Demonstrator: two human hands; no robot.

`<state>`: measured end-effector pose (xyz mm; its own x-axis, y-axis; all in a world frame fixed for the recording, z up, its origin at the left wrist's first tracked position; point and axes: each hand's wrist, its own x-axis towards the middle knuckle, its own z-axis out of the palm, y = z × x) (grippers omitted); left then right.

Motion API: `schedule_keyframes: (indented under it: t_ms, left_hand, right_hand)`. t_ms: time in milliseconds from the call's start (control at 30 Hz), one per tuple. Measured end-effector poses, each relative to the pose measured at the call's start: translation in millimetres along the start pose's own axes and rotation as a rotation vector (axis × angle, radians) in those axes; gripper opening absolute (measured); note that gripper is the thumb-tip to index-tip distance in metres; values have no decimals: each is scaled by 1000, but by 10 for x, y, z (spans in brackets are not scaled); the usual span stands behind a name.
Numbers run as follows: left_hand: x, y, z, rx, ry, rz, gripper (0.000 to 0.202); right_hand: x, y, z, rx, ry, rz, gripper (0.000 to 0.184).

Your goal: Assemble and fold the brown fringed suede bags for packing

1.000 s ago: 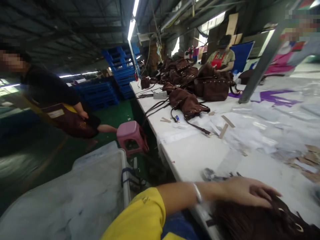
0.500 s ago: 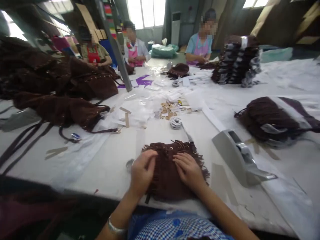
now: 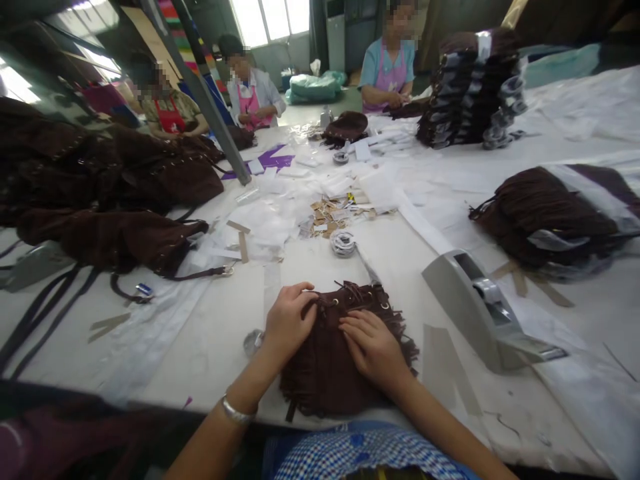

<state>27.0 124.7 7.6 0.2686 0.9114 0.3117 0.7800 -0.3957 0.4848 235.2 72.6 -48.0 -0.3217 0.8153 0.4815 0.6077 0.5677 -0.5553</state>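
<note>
The white work table (image 3: 395, 250) stretches through the workshop. At its near edge, in the middle, lies a dark brown fringed bag (image 3: 330, 380). Compared with half a second ago, the left hand (image 3: 287, 323) has come higher; its bent fingers are at the bag's upper edge, but I cannot tell if they grip. The right hand (image 3: 375, 347) rests on the front, fingers together, grip also unclear. So the handling seems now centred on this upper part. A grey tape dispenser (image 3: 470, 320) stands right; far off, co-workers (image 3: 173, 120) sit.
</note>
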Motion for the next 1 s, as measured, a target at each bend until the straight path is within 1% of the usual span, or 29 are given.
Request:
schedule_keyframes:
  t_ms: [67,133,167,233,300,333,367,400,433,467,500,567,600,633,667,733,800,900,933,967,1000]
  left_hand:
    - [95,-49,67,-115,-2,-99,15]
    - [156,-137,123,-333,7,-275,11]
    - [173,-188,146,-466,23,-369,14]
    - [184,-279,186,-709,76,-518,28]
    - [168,-330,210,-831,143,-599,37]
    - [154,-332,210,-853,180,-624,38]
    - [139,-318,199,-848,206,-630,36]
    - [123,-289,174,-809,212,-606,32]
    - [110,-245,136,-739,193,-551,27]
    - [100,-190,86,-644,143,-464,22]
    - [94,-130,28,-538,67,-354,17]
    - [95,-10,-93,-350,-119,-119,9]
    - [100,39,-144,-303,-194,-30,8]
    - [108,76,-183,-290,-252,30,7]
    - [118,99,-208,-305,-293,56,8]
    - [136,104,-218,-401,-346,13,9]
    - [145,68,-192,-547,-402,-92,13]
    - [135,-18,-142,-741,-451,-211,20]
    - [126,-49,-126,-796,-439,-238,21]
    - [115,-78,-108,-847,-399,-268,21]
    - [101,-104,-86,-899,-331,-305,20]
  right_hand:
    - [-5,7,-4,13,5,0,26]
    - [-7,15,-5,24,8,4,26]
    - [-6,20,-5,28,8,6,26]
    - [-5,29,-3,39,6,7,27]
    - [-2,38,1,47,6,5,27]
    - [-1,41,3,50,5,4,27]
    - [0,43,5,52,4,3,26]
    - [1,45,6,54,3,2,26]
    - [1,46,6,56,0,2,25]
    - [1,45,5,58,-5,2,25]
    - [0,43,3,60,-13,4,25]
    - [-2,35,-5,62,-29,8,24]
    - [-3,29,-10,59,-38,13,25]
    - [-2,22,-15,53,-48,20,27]
    - [2,15,-19,45,-59,30,30]
    - [20,-2,-24,16,-99,53,43]
    - [52,-19,-21,-34,-166,73,56]
    - [111,-42,-6,-128,-268,96,62]
    - [128,-51,1,-153,-288,107,62]
    - [142,-59,9,-169,-299,119,61]
    - [153,-69,17,-177,-301,133,60]
